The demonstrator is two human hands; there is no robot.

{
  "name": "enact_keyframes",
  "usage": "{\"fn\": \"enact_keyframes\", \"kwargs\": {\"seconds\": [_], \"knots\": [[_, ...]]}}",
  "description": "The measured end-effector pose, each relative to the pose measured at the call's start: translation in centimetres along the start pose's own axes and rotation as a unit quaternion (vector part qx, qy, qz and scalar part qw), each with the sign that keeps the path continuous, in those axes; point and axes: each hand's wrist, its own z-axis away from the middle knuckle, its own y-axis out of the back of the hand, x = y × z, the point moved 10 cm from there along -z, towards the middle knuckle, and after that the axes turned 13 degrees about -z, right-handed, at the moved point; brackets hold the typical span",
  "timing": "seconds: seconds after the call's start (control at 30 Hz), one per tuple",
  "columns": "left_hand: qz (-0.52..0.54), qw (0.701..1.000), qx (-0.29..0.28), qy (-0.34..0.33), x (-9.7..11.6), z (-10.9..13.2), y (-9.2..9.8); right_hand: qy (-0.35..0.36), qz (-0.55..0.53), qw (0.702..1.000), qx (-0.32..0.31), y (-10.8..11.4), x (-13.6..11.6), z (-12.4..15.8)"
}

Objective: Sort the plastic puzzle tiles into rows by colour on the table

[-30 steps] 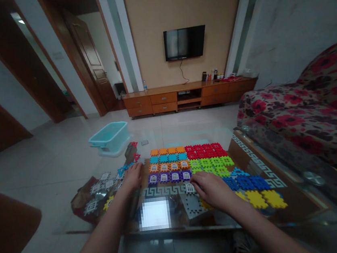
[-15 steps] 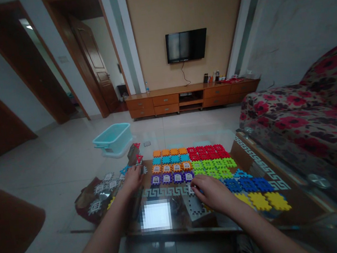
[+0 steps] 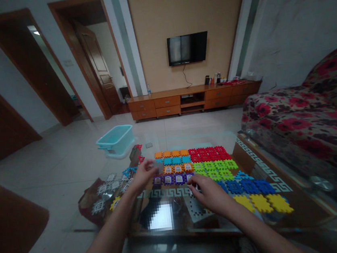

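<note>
Smooth, matt plastic interlocking tiles [image 3: 209, 163] covered a glossy glass tabletop [image 3: 181, 234] at lower centre, and a grey plastic tile [image 3: 159, 166] showed the same finish. Beyond stood a polished wooden TV cabinet [image 3: 194, 99]. A pale blue plastic tub [image 3: 115, 140] sat on glossy floor tiles [image 3: 53, 156] at left; a floral cloth sofa [image 3: 289, 116] filled the right.

Left hand [image 3: 143, 176], 1; right hand [image 3: 209, 195], 1; purple window tiles [image 3: 168, 179], 4; turquoise plastic tub [image 3: 115, 140], 1; wall television [image 3: 188, 48], 1; floral sofa [image 3: 291, 108], 1.
</note>
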Motion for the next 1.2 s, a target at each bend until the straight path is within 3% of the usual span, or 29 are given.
{"fn": "enact_keyframes", "kwargs": {"seconds": [0.1, 0.3, 0.4, 0.53, 0.7, 0.8, 0.97, 1.03, 1.1, 1.13, 1.2], "knots": [[0.186, 0.980, -0.063, 0.016, 3.0, 1.9, -3.4, -0.031, -0.107, 0.993, 0.045, 0.2, 0.7, -0.6], [0.272, 0.952, -0.139, 0.003, 7.2, 5.3, -7.8, -0.092, -0.340, 0.935, 0.047, -1.4, 1.8, -1.1], [0.241, 0.961, -0.137, -0.027, 8.3, 5.9, -8.0, -0.067, -0.345, 0.934, 0.065, -0.7, 1.1, -1.1], [0.183, 0.973, -0.095, -0.099, 10.5, 6.5, -6.4, -0.010, -0.290, 0.949, 0.124, 1.5, -0.3, -0.7], [0.143, 0.975, -0.048, -0.163, 12.6, 7.5, -5.1, 0.004, -0.324, 0.936, 0.134, 2.0, -0.7, -0.5], [0.148, 0.977, -0.051, -0.143, 12.2, 7.5, -5.3, -0.006, -0.311, 0.943, 0.120, 1.7, -0.9, -0.5], [0.153, 0.982, -0.082, -0.081, 9.0, 5.3, -5.3, -0.047, -0.286, 0.952, 0.099, 1.0, -0.6, -0.4], [0.094, 0.992, -0.047, -0.070, 7.0, 3.4, -4.0, -0.068, -0.331, 0.937, 0.091, 0.4, 0.1, -0.4], [-0.045, 0.998, -0.003, -0.050, 4.6, 1.2, -2.4, -0.093, -0.385, 0.914, 0.087, -0.2, 0.8, -0.4], [-0.144, 0.989, 0.009, -0.043, 3.6, 0.1, -1.8, -0.103, -0.402, 0.905, 0.090, -0.4, 1.2, -0.4], [-0.205, 0.978, 0.018, -0.029, 1.6, -2.0, -0.4, -0.120, -0.426, 0.891, 0.101, -0.5, 1.7, -0.5]]}}
